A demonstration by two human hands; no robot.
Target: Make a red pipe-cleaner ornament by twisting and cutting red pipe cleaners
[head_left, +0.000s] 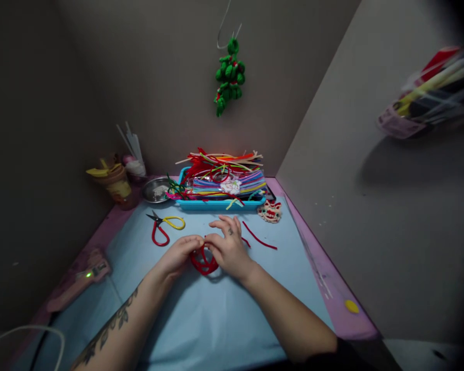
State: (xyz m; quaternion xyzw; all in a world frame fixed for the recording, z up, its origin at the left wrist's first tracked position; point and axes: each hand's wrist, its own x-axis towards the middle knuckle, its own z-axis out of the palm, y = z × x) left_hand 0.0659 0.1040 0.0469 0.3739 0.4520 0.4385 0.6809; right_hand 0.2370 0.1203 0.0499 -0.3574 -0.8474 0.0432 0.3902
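Both my hands meet over a red pipe-cleaner ring (203, 263) resting on the light blue mat (216, 314). My left hand (179, 254) pinches its upper left edge with closed fingers. My right hand (229, 246) pinches the top of the ring with thumb and forefinger, its other fingers spread out above. A loose red pipe cleaner (260, 238) lies just right of my right hand.
Scissors (164, 227) with red and yellow handles lie to the left. A blue tray (220, 203) piled with coloured pipe cleaners stands behind, next to a metal dish (155, 189) and a cup (116, 185). A pink glue gun (81, 278) lies at left. A green figure (229, 77) hangs above.
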